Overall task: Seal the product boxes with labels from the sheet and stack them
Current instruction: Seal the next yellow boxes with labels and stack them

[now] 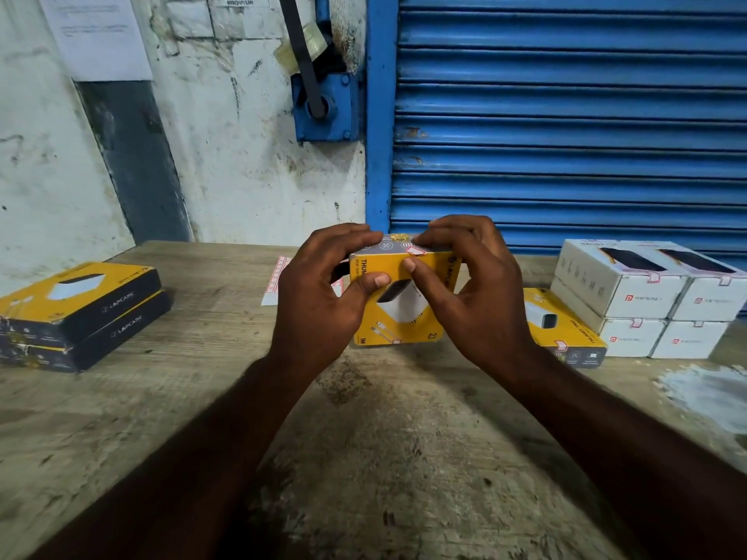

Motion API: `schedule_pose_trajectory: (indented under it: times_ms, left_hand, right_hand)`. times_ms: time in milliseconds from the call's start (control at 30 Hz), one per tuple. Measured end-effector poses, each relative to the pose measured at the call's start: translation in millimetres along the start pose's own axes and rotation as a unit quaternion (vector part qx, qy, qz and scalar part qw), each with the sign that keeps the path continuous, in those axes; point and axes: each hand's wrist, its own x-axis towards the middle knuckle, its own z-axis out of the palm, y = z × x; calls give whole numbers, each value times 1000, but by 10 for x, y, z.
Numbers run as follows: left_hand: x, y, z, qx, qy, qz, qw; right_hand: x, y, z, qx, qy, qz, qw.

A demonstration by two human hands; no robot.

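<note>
A yellow product box [398, 313] stands upright on the wooden table [364, 438], its printed face toward me. My left hand [323, 293] grips its left side, thumb on the front face. My right hand [473, 289] holds the right side, with its thumb pressing a red-and-white label [413, 251] folded over the top front edge. The label sheet [275, 282] lies flat behind my left hand, mostly hidden.
Two yellow-and-black boxes [81, 313] lie stacked at the left. Another yellow box [566, 327] lies flat behind my right wrist. Several white boxes [646, 297] with labels stand stacked at the right. A blue shutter [566, 115] and a white wall stand behind the table.
</note>
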Motion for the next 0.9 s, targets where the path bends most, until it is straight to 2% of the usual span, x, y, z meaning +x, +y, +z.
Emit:
schedule_pose_trajectory:
  times_ms: [900]
  left_hand:
    - [-19,-55,19,25,-8,2,1000]
  right_hand:
    - [-39,34,28,-9,-7,15,1000]
